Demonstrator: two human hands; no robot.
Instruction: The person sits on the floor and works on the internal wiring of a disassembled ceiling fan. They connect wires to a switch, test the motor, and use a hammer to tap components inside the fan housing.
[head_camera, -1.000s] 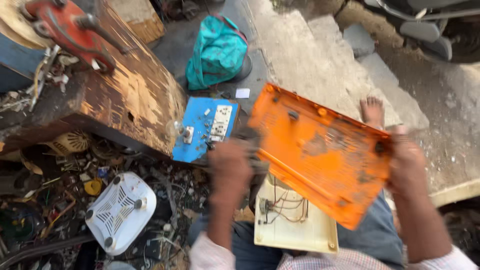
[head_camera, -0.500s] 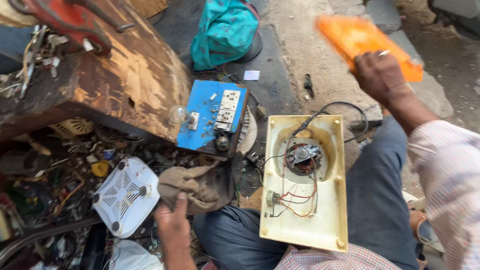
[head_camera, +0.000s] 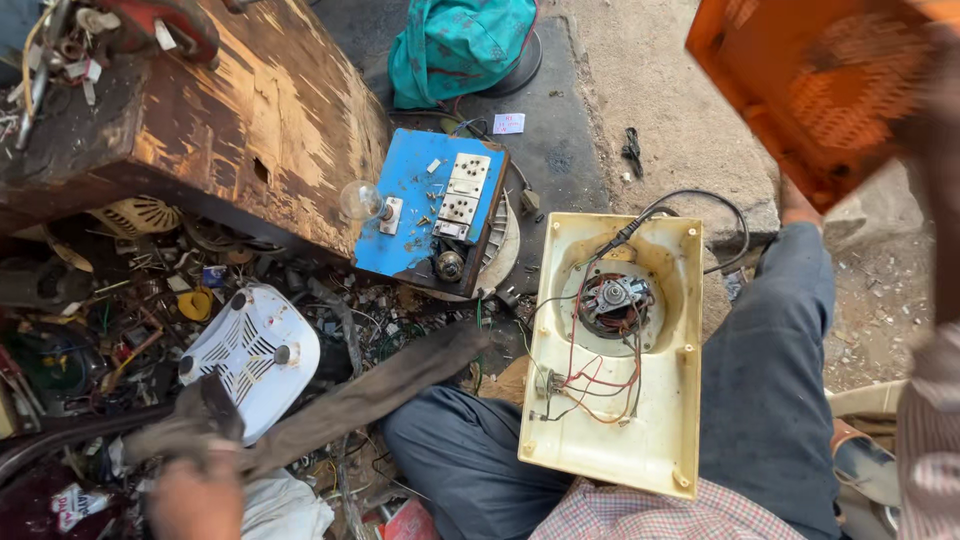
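Cream fan housing (head_camera: 620, 420) open on the lap, motor and wires showing

Inside that shell sit a small motor (head_camera: 612, 298) and red and black wires (head_camera: 590, 375). Left hand (head_camera: 195, 497), low at the left by the white grille cover (head_camera: 250, 350), grips a dark rag (head_camera: 350, 395). Orange cover (head_camera: 815, 85) is up at the top right, well away from the shell; the right hand is blurred, can't tell its grip.

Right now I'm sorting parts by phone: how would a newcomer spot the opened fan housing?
Start at the person's lap. The cream rectangular plastic housing rests there, right of the blue wooden switchboard. Alone among its neighbours, it shows a small motor with red wires.
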